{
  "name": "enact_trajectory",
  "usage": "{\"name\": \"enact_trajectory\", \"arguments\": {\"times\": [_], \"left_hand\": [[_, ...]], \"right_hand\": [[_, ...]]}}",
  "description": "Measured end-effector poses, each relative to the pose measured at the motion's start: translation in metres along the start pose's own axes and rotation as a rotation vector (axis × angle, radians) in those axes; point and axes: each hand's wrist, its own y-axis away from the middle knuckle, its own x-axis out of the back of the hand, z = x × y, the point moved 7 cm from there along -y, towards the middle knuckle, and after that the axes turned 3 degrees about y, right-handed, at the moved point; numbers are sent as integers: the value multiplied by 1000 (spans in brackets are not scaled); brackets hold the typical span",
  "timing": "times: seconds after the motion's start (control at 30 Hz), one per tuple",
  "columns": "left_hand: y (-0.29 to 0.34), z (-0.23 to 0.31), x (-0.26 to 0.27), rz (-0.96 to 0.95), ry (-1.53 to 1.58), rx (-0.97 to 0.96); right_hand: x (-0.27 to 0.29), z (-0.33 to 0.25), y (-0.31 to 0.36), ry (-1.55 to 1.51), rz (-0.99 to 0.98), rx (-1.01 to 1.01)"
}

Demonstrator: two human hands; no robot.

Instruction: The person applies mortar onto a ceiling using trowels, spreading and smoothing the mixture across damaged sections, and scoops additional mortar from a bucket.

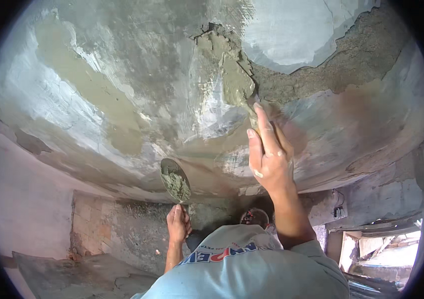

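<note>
Patchy plastered ceiling (122, 99) overhead; right hand (270, 154), grip closed on trowel (239, 84), 1 o'clock; left hand (178, 224) grips mortar-loaded trowel (175, 179), 7 o'clock.

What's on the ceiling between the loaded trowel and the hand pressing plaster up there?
In the head view, only a patchy ceiling with grey and tan plaster smears lies between the trowel and the right hand; no tool or other object sits there.

Above the right hand (270, 159), wet grey mortar (236, 79) lies rough and lumpy on the ceiling (97, 99), which is patchy, smooth plaster. Just above the left hand (178, 224), a metal trowel (174, 179) carries coarse, matt mortar.
</note>
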Motion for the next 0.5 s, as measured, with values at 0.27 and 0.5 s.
{"name": "enact_trajectory", "arguments": {"times": [0.27, 0.5], "left_hand": [[-3, -6, 15, 40, 31, -16], [-5, 5, 11, 82, -35, -18]], "right_hand": [[9, 17, 0, -436, -242, -461], [25, 15, -9, -312, -152, -286]]}}
